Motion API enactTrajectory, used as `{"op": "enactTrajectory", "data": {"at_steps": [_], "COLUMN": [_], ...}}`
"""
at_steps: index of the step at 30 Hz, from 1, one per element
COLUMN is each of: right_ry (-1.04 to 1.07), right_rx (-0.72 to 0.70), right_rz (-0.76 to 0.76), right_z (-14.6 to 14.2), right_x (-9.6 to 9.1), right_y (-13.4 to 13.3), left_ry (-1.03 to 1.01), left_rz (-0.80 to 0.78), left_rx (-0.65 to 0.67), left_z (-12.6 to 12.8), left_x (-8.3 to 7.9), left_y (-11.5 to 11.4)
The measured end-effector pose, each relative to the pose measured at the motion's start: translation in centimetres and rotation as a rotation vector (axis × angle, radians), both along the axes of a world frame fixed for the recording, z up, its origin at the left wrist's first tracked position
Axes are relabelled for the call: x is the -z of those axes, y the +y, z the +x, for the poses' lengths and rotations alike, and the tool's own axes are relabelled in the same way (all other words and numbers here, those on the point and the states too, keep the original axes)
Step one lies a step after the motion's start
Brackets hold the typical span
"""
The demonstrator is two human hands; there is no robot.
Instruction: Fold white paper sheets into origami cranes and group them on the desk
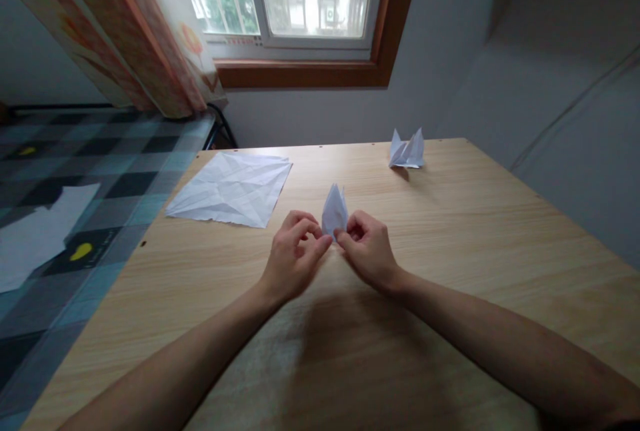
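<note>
Your forearms (215,351) reach over the table (500,218) | your right hand (373,251) pinches the folded paper (334,210), point up between both hands | your left hand (295,254) curls by its lower left edge, grip cannot be told | creased sheet (233,188) farther off, left | paper shape (407,152) far right

Wood table (490,238): creased paper sheet (235,188) far left, folded paper (413,153) far right. Checked cloth (145,178) at left: white paper (35,238).

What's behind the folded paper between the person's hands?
Beyond the folded paper, the wooden tabletop and then the wall show. Whatever the paper itself covers cannot be seen.
</note>
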State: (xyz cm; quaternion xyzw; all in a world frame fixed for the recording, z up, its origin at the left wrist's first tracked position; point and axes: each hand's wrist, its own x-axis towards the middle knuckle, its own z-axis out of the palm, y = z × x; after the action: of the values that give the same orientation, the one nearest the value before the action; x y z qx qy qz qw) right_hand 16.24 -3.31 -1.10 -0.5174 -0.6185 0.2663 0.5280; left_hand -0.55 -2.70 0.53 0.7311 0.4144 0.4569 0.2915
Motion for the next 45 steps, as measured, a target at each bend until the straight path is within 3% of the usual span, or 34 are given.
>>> {"op": "enactTrajectory", "data": {"at_steps": [5,10,17,25,37,45], "right_ry": [-0.002,0.01,0.094,0.076,0.269,0.421], "right_rx": [-0.236,-0.365,-0.328,-0.227,-0.435,-0.474], "right_rz": [0.144,0.086,0.053,0.102,-0.001,-0.12], "right_z": [0.0,0.1,0.1,0.3,0.2,0.2], "right_x": [0.2,0.2,0.1,0.5,0.9,1.2], "right_y": [-0.4,0.0,0.2,0.7,0.7,1.1], "left_ry": [0.023,-0.114,-0.203,-0.345,-0.296,-0.334], "left_rz": [-0.066,-0.186,-0.257,-0.323,-0.411,-0.426], "left_rx": [0.143,0.235,0.193,0.136,0.16,0.127], "left_z": [0.0,-0.1,-0.4,0.0,0.0,-0.1], "left_x": [0.1,0.9,1.6,0.7,0.6,0.2], "left_y": [0.1,0.7,1.2,0.9,0.9,0.8]}}
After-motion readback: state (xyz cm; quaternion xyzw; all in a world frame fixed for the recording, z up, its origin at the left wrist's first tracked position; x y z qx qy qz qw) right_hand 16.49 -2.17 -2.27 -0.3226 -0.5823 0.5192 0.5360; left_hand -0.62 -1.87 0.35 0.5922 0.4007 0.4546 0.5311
